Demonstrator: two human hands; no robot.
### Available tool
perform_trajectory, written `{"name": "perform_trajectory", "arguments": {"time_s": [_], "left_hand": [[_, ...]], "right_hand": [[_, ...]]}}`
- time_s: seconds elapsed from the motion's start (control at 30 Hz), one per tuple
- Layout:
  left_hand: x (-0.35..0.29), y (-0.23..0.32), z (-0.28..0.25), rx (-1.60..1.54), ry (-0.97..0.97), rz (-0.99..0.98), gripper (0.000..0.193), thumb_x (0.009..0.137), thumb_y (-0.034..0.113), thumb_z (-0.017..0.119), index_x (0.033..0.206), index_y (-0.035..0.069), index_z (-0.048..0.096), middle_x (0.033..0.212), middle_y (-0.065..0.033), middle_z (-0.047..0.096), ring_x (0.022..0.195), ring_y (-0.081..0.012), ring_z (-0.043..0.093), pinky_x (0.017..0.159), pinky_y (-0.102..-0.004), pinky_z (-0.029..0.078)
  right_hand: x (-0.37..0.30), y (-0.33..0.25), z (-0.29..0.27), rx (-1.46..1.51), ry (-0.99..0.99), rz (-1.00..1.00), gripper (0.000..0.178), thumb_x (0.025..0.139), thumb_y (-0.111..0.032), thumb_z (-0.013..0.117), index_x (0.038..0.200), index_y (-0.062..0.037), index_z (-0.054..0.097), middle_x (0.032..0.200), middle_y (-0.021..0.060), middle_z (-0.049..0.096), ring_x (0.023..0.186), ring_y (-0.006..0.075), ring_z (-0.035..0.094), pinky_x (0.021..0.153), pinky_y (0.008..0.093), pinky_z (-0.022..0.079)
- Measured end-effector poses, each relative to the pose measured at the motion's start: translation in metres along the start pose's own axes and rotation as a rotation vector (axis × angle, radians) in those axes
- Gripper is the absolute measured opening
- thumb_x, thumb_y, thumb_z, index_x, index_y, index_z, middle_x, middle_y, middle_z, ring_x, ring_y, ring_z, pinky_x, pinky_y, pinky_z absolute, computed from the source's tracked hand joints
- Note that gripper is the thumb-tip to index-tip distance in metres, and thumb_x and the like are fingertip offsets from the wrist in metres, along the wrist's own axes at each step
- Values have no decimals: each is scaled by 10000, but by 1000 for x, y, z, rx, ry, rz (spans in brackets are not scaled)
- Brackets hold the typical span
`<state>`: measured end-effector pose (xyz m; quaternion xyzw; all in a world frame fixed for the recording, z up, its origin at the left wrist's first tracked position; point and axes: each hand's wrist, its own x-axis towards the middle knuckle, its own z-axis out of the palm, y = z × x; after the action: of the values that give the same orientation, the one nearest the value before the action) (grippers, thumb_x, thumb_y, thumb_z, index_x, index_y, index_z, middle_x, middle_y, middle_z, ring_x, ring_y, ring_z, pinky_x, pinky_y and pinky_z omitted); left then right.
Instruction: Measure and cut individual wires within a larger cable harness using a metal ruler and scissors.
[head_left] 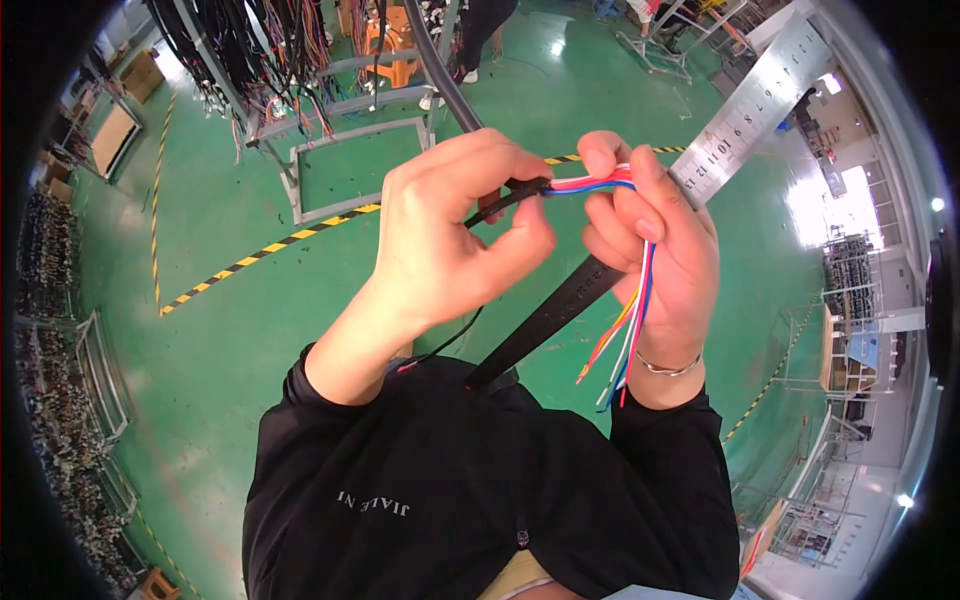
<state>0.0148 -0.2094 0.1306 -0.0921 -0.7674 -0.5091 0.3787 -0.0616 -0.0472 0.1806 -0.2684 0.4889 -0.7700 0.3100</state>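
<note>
My left hand (450,220) pinches a thin black cable (497,207) between thumb and fingertips, just where its sheath ends. From that end a bundle of coloured wires (592,185), red, white and blue among them, runs across to my right hand (660,230). The right fingers are closed round the bundle, and loose wire ends (625,335), one of them yellow, hang below. A steel ruler (745,115) slants up and away beside the right hand; I cannot tell whether they touch. Below the hands slants a flat black bar (545,322), partly hidden by the right hand.
A thick black tube (440,70) reaches down behind my left hand. Beyond stands a metal rack (295,150) hung with cables, near an orange stool (392,55) and a person's dark-clothed leg (482,35). Yellow-black tape (270,247) marks the green floor (240,350). Loaded racks (60,400) line the left.
</note>
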Motion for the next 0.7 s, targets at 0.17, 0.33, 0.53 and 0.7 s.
{"name": "perform_trajectory", "arguments": {"time_s": [0.17, 0.33, 0.53, 0.7], "left_hand": [[4, 3, -2, -35, -58, 23, 253, 686, -74, 563, 932, -59, 618, 887, -113, 619, 752, -159, 568, 687, -258, 466], [6, 4, 2, -78, -41, 73, 266, 673, -83, 561, 930, -54, 621, 911, -120, 621, 781, -176, 581, 702, -269, 476], [9, 3, 7, -66, -71, 67, 277, 667, -86, 569, 929, -21, 634, 922, -109, 623, 800, -173, 591, 711, -276, 486], [9, 4, 8, -74, -110, 47, 285, 668, -98, 565, 930, -11, 635, 959, -98, 610, 794, -158, 584, 706, -266, 487]], "right_hand": [[-2, -4, -1, -99, -2, -20, 342, 1004, -276, 513, 851, 29, 529, 817, 27, 428, 492, 10, 271, 448, 203, 191], [-8, 0, -15, -275, -37, -148, 429, 969, -285, 557, 638, -19, 498, 1041, 148, 478, 509, 21, 296, 457, 199, 225], [-13, 0, -27, -345, -114, -132, 432, 946, -293, 584, 617, -22, 510, 1005, 155, 473, 529, 35, 345, 469, 199, 252], [-18, 1, -31, -401, -113, -130, 440, 952, -294, 570, 617, -15, 516, 926, 147, 484, 545, 56, 374, 475, 208, 275]]}}
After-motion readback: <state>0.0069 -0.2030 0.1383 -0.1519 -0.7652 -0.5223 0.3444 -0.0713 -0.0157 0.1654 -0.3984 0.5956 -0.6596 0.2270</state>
